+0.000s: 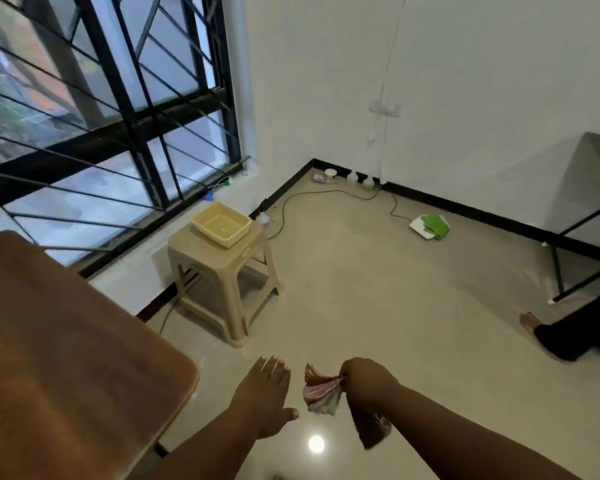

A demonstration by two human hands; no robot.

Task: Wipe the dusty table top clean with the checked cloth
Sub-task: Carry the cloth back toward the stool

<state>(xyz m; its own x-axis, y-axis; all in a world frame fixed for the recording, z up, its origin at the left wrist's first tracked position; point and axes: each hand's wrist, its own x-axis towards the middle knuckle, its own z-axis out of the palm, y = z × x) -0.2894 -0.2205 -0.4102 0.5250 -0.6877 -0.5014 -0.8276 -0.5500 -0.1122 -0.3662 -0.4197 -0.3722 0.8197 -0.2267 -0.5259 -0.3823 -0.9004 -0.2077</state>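
Table top (66, 341) lies left of both hands, past its right edge; my left hand (264, 396), fingers spread, is nearer; my right hand (364, 382) grips the checked cloth (321, 393).

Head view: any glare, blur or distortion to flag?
Head view: a round glare spot on the glossy floor between the forearms; soft blur on the checked cloth held in the right hand and on the open left hand; wide-angle bending of the window bars; the table top is evenly lit.
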